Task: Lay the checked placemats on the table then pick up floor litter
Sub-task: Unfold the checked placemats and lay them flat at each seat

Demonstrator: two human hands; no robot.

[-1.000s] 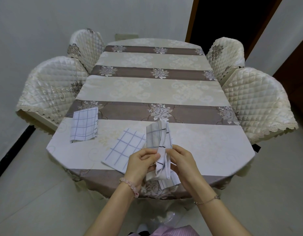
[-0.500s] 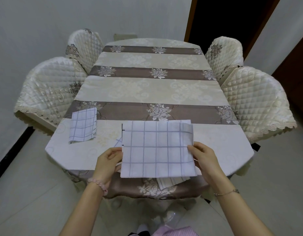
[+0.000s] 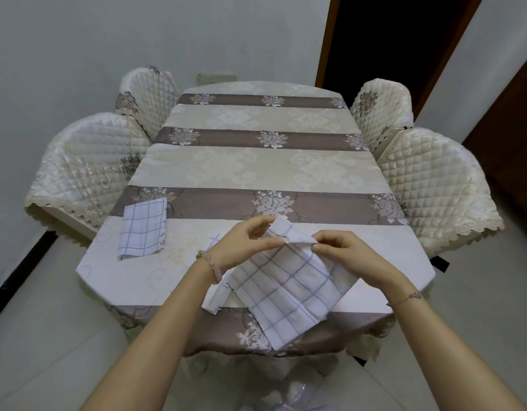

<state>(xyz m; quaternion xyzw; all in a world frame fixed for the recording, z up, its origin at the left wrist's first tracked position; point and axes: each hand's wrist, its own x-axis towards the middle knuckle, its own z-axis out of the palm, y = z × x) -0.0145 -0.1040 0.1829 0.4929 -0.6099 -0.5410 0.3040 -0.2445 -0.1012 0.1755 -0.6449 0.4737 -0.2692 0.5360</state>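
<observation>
Over table (image 3: 256, 170) | left hand (image 3: 241, 244), right hand (image 3: 348, 250) pinch checked placemat (image 3: 286, 289), maybe doubled

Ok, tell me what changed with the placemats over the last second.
The held placemat, bunched a second ago and then spread flat between both hands, now drapes diagonally over the near edge of the table. The left hand and right hand moved in to pinch its far corner. The left placemat stayed put.

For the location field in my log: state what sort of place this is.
Probably a home dining room: a long dining table draped in a striped floral cloth, chairs with quilted covers along both sides, and a checked placemat laid on it.
</observation>
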